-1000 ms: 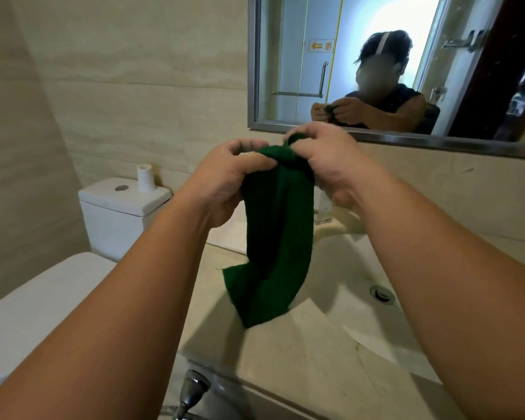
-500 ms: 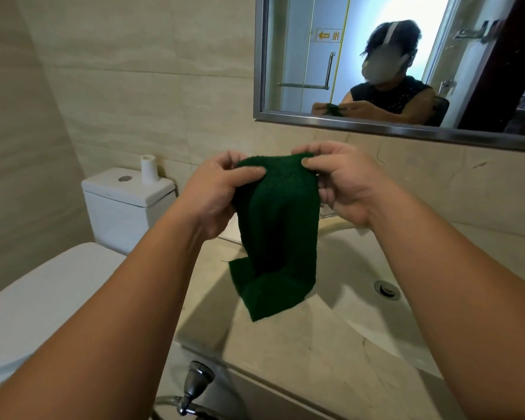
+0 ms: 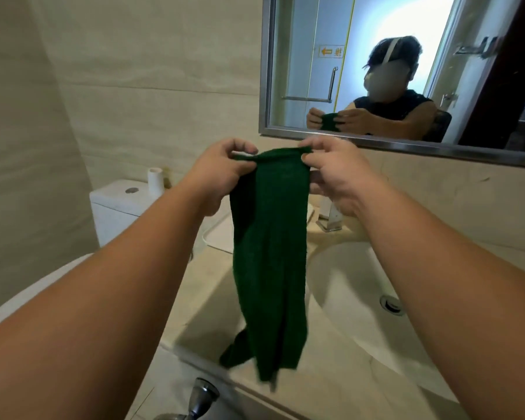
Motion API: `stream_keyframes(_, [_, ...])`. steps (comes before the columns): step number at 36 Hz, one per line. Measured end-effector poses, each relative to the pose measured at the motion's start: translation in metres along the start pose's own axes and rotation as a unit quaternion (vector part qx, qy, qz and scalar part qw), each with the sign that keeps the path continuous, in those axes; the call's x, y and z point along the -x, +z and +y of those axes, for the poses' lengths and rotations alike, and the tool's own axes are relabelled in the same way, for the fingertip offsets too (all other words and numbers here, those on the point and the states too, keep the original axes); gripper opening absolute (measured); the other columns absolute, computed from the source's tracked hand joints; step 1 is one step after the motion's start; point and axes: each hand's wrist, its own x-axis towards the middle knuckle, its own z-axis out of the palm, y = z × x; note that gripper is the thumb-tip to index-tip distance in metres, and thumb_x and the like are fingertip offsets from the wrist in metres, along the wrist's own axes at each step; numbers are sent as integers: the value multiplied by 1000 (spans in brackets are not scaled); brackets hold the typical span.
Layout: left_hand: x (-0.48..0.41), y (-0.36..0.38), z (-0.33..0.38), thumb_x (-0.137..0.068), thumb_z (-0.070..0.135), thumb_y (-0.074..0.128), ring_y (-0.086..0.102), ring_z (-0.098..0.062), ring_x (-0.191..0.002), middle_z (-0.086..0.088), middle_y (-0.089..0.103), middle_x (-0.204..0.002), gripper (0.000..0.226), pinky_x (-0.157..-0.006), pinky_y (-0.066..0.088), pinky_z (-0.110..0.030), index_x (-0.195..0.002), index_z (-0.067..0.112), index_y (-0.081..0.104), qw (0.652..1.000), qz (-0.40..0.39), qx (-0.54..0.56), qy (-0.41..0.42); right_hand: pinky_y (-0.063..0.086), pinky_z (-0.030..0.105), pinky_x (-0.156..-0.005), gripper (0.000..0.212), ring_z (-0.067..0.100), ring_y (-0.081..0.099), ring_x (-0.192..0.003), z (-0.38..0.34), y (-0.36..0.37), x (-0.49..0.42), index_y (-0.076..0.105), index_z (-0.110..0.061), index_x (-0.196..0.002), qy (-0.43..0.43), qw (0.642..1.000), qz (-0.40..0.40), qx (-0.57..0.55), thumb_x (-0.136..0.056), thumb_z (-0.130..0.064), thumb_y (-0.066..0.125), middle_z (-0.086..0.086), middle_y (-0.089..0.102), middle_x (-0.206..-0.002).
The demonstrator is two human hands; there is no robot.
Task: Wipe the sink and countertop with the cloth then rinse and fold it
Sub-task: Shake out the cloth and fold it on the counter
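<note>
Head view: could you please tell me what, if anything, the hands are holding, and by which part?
The green cloth, by its top edge: the left hand pinches one end, the right hand the other; the rest hangs free.

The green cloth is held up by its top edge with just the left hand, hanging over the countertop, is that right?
Not quite. The head view shows both hands holding it: the left hand and the right hand each pinch the top edge of the green cloth. The rest is right: it is held up by its top edge and hangs over the countertop.
</note>
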Motion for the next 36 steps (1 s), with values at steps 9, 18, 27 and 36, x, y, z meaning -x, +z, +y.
stream_keyframes(9, [5,-8,-44,-95,-2,67,74,-28,-93,-13,77,-101,18,-77,60,-35,-103,12,75,994,-67,-84,-20,60,30,-65,19,22,71,-80,48,-4,-6,69,-12,-99,39,991,-110,64,-96,1,56,10,72,-89])
stream_keyframes(18, [50,-2,-72,-91,20,80,73,-30,-101,-15,75,-109,23,-93,59,-43,-113,16,76,915,-342,-181,-117,54,49,-105,21,35,69,-106,91,-25,15,76,-8,-103,204,872,-398,198,-88,3,65,22,72,-107])
stream_keyframes(27, [36,9,-106,-96,30,73,69,-20,-100,0,74,-112,16,-96,58,-44,-110,22,73,918,-123,-369,-80,60,49,-94,22,20,71,-90,120,-14,1,73,-17,-113,100,921,-164,339,-93,-25,70,7,75,-105])
stream_keyframes(36, [24,21,-133,-92,29,79,64,-26,-101,-8,61,-123,24,-82,56,-35,-112,22,68,885,-123,-443,-71,50,33,-73,16,21,62,-92,139,6,-1,69,-17,-101,24,864,-180,470,-88,-25,75,-1,67,-99])
